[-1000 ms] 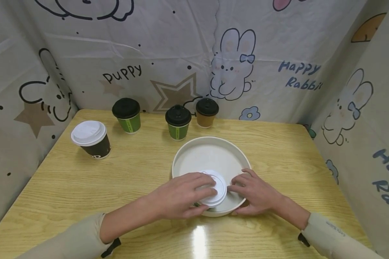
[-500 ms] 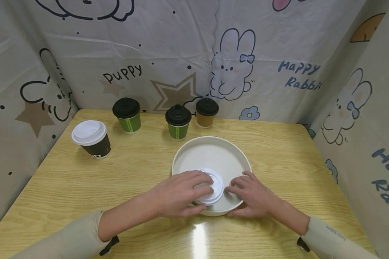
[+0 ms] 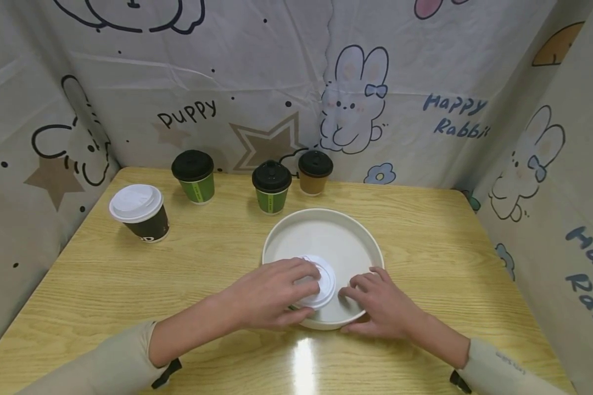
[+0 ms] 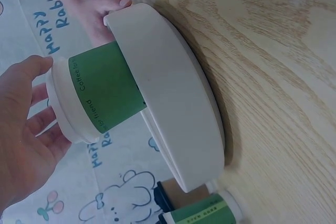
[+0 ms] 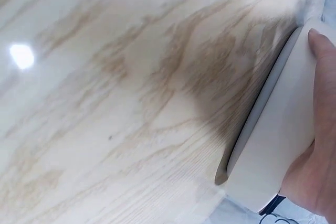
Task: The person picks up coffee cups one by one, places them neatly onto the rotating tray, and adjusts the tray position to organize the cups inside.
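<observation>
Gripping the white-lidded green cup (image 3: 312, 285) by its lid, the left hand (image 3: 272, 293) has its fingers curled over the top, and the cup stands inside the white round tray (image 3: 348, 230) at its near edge. Since a second ago cup and fingers have slid slightly leftward. The right hand (image 3: 380, 302) still clasps the tray's near rim, thumb outside, fingers over the edge.

Four lidded cups at the table's (image 3: 128, 274) far edge: white-lidded dark cup (image 3: 139, 213), two green cups (image 3: 194, 176) (image 3: 271, 186), brown cup (image 3: 315, 172).
</observation>
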Available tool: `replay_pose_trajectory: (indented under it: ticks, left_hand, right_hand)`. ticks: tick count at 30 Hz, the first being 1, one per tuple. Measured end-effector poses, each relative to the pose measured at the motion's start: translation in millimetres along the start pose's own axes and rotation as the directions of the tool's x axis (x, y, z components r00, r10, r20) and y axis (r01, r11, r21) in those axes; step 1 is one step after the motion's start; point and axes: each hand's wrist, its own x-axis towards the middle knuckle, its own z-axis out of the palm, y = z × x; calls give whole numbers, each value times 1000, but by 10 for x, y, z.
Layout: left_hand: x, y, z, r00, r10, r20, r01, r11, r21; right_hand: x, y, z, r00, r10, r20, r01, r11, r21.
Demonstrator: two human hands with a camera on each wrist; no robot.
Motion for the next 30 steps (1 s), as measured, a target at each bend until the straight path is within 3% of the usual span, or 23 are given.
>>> replay_pose_trajectory:
  ticks: [8,15,30]
  left_hand:
    - [-21,-30,-23,1000,-10,-18,10,999,-34]
    - [-47,-50,-23,999,7,-32,-7,1000,-6]
    - [-87,-82,-100,999,-30,16,30,999,16]
  right_hand:
    - [10,-99,1,999,51,-1,-51,999,-7]
    - [10,-194,4,996,91,-10,-91,996,-3]
    - [42,-424,32,977,204,-58,-204,979,8]
